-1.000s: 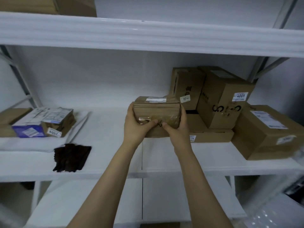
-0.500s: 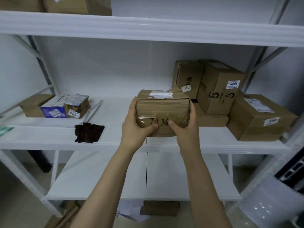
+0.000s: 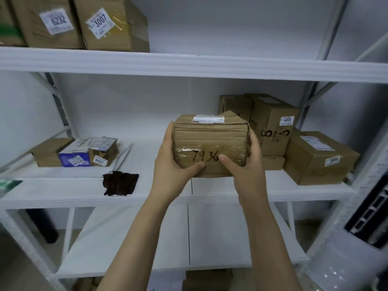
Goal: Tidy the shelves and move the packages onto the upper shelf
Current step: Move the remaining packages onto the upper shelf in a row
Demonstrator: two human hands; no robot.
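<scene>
I hold a brown cardboard package (image 3: 210,141), hand-marked 7936 with a white label on top, in front of the middle shelf (image 3: 63,196). My left hand (image 3: 172,164) grips its left side, thumb on the front face. My right hand (image 3: 245,164) grips its right side the same way. The package is lifted off the shelf. The upper shelf (image 3: 210,66) runs across above it, with two labelled boxes, 6232 (image 3: 48,22) and 3007 (image 3: 109,24), at its left.
Several brown boxes (image 3: 273,127) stand stacked at the right of the middle shelf, one large box (image 3: 319,158) nearest the edge. Small packages (image 3: 84,152) and a dark cloth (image 3: 120,182) lie at its left. A lower shelf (image 3: 147,238) sits below. A white appliance (image 3: 346,259) stands bottom right.
Both hands have lifted the package off the middle shelf and drawn it toward me. The view has tilted up, so the upper shelf and its boxes now show.
</scene>
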